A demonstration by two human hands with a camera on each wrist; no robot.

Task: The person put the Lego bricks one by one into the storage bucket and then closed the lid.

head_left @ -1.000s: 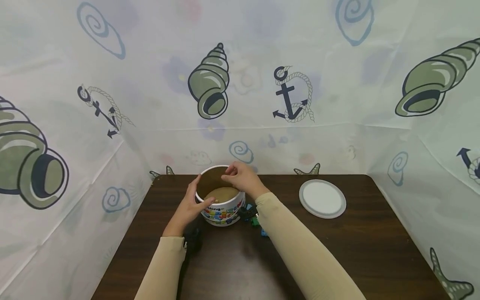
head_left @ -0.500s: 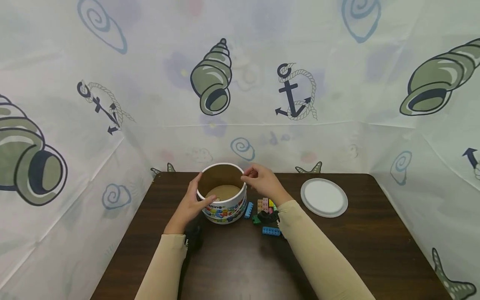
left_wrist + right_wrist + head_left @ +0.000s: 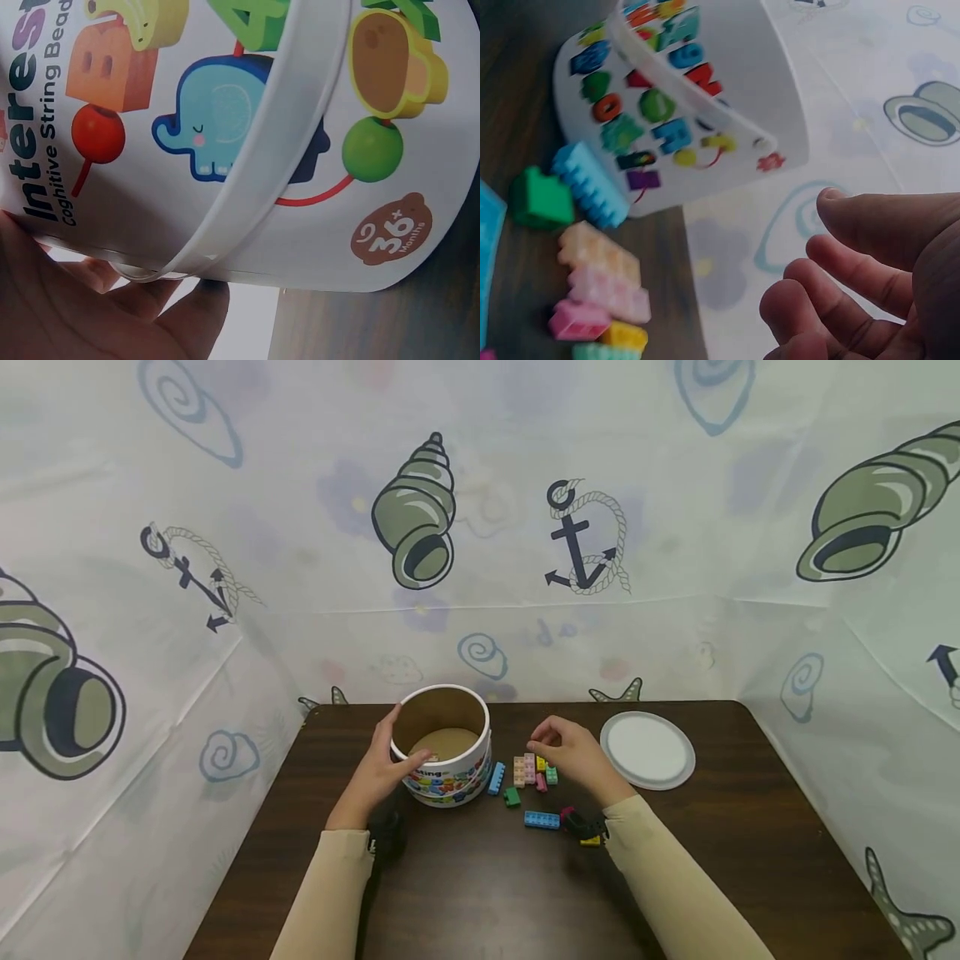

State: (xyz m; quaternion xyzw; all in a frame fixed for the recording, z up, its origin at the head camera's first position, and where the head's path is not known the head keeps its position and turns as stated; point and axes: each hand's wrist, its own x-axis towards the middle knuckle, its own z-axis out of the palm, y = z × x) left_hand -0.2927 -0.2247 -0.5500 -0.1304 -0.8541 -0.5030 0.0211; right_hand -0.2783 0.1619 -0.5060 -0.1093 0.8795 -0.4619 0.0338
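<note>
A round white bucket (image 3: 453, 783) with colourful printing stands near the table's back edge, its lid off and its tan bottom showing. My left hand (image 3: 372, 779) grips its left side, with the thumb across the near rim. The bucket's printed elephant and white carrying handle (image 3: 247, 165) fill the left wrist view. My right hand (image 3: 576, 757) hovers over the table to the right of the bucket, holding nothing, its fingers loosely bent. Just below it lie toy building blocks: a pink one (image 3: 530, 768), a peach one (image 3: 600, 251), a green one (image 3: 512, 797) and blue ones (image 3: 542, 820).
A round white lid (image 3: 648, 750) lies at the back right, close to my right hand. More blocks, among them a yellow one (image 3: 590, 841), are partly hidden by the right wrist. Patterned cloth (image 3: 495, 568) rises behind the dark wooden table (image 3: 750, 860).
My right hand has moved out of the bucket's mouth, past its rim and to the right, uncovering the blocks. The left hand stays on the bucket.
</note>
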